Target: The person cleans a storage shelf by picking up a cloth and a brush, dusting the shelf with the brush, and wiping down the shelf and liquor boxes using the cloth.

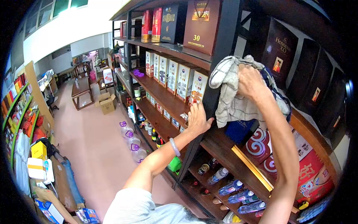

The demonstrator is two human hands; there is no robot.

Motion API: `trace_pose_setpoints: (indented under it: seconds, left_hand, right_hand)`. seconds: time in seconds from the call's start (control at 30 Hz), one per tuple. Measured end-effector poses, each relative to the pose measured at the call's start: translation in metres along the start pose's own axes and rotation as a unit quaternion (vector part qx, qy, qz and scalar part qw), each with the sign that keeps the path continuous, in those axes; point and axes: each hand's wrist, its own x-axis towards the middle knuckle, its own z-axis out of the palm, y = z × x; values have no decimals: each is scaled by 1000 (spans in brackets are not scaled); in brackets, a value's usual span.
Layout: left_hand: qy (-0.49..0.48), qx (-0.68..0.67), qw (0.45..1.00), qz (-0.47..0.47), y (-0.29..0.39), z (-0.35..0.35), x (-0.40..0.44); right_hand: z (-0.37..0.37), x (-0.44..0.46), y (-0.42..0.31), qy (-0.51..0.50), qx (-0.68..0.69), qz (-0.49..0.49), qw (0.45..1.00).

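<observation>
A crumpled grey-white checked cloth [229, 93] is bunched under my right hand [250, 80], whose fingers grip it beside the dark upright post [223, 41] of the wooden shelf unit. My left hand [197, 118], below a bracelet on the wrist, lies against the shelf edge with thumb and fingers apart. Its fingertips are at the foot of the nearest white liquor box [198, 86]; whether they press on the box I cannot tell. More white boxes [172, 75] stand in a row on the same shelf [160, 89]. Behind the cloth, a dark blue box [238, 131] is partly hidden.
Tall dark Hennessy boxes [279, 52] fill the right bay. Above the row stands a brown box [201, 26]. Plastic bottles [231, 186] lie on a low shelf. Large clear jugs [133, 143] and a cardboard carton [106, 103] stand on the aisle floor.
</observation>
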Motion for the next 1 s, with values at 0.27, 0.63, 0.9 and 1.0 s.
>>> trace_pose_setpoints:
  seconds: [0.27, 0.63, 0.9, 1.0]
  left_hand:
    - [8, 6, 1000, -8, 2, 0, 0]
    - [-17, 15, 1000, -17, 5, -3, 1]
    - [11, 48, 999, 11, -3, 3, 4]
    - [25, 46, 998, 20, -1, 2, 2]
  right_hand:
    - [-9, -19, -12, 67, -135, -12, 989]
    - [-55, -79, 10, 88, -152, 8, 984]
    - [-90, -140, 35, 119, -222, 7, 968]
    - [-105, -167, 45, 115, -244, 18, 963]
